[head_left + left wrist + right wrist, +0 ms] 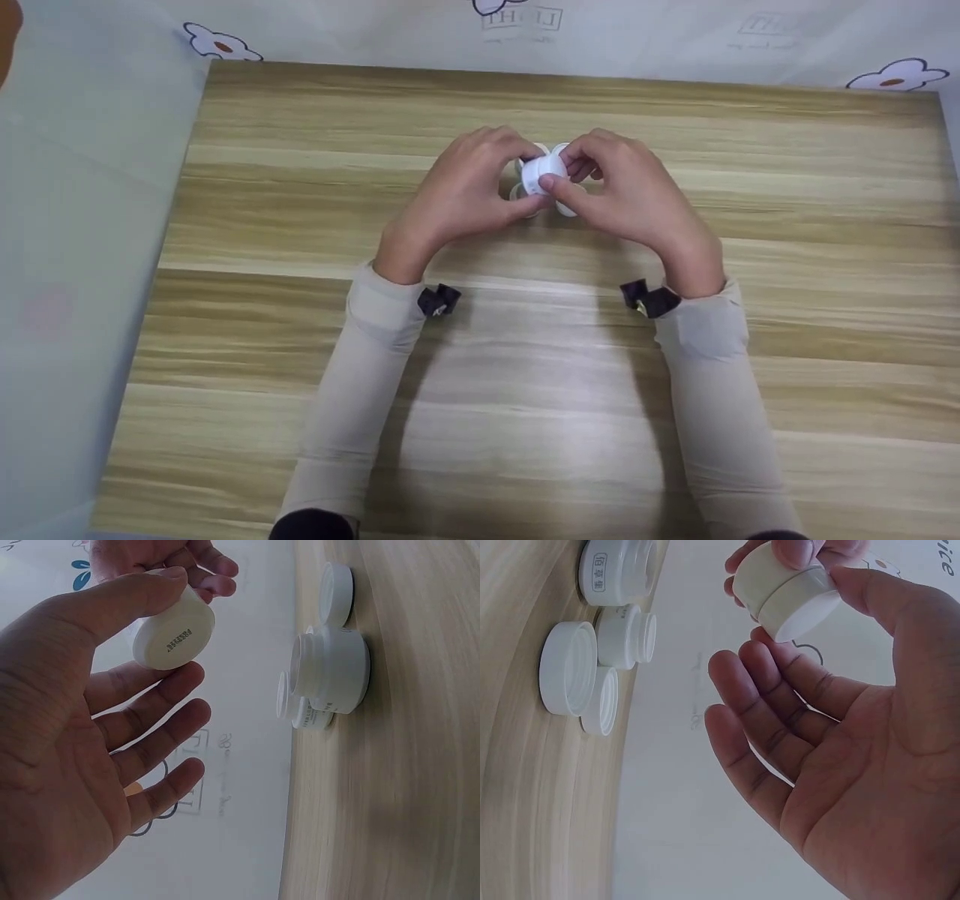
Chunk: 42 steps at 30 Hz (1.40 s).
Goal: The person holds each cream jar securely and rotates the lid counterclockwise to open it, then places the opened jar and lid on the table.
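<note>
A small white cream jar (pixel 541 174) with its lid (pixel 801 606) on is held tilted above the table, between both hands. My left hand (pixel 469 184) pinches the jar's body between thumb and index finger; its other fingers spread free. Dark printed characters show on the jar's base (pixel 174 636) in the left wrist view. My right hand (pixel 641 193) pinches the lid end, thumb on its side. Below stand two open white jars, a larger one (pixel 606 576) and a smaller one (pixel 616 637). Two loose white lids (pixel 556 666) lie beside them, one partly hidden behind the other.
The wood-grain table (pixel 525 360) stretches out around the jars. A pale cloth (pixel 637 41) printed with flowers and lettering hangs behind its far edge. Small black devices (pixel 439 300) are strapped at both wrists, over light sleeves (pixel 352 405).
</note>
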Tool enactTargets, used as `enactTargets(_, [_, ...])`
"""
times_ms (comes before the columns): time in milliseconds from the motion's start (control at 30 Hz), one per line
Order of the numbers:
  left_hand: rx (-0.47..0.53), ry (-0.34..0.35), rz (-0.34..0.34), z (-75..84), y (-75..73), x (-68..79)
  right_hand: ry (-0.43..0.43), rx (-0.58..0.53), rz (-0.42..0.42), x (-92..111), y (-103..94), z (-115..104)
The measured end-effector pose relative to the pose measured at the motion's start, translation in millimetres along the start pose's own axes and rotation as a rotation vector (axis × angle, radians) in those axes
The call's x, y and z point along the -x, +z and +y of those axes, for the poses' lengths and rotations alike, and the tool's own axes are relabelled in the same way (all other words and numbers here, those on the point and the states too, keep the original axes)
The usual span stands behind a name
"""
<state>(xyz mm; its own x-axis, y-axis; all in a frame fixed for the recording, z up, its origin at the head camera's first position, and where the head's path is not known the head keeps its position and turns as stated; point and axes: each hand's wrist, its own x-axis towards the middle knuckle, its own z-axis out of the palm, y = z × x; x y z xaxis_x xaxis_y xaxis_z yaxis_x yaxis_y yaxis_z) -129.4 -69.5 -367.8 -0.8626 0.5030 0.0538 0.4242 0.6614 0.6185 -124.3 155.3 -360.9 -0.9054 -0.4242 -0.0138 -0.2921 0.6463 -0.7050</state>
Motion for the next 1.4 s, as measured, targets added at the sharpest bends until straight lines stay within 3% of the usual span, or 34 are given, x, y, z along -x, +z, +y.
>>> enactTargets(500, [0.008,-0.003,0.0,-0.8,1.1,-0.2,0.056,0.028,-0.002,-2.7,1.7,0.4])
enactTargets(667, [0.01,-0.024,0.003,-2.1,-0.2,2.2,0.043,0.018,0.009,-1.9,2.1,0.6])
enactTargets(1400, [-0.008,0.012,-0.01,-4.8,2.4,-2.0,-0.026,0.015,0.017,-2.0,3.7,0.0])
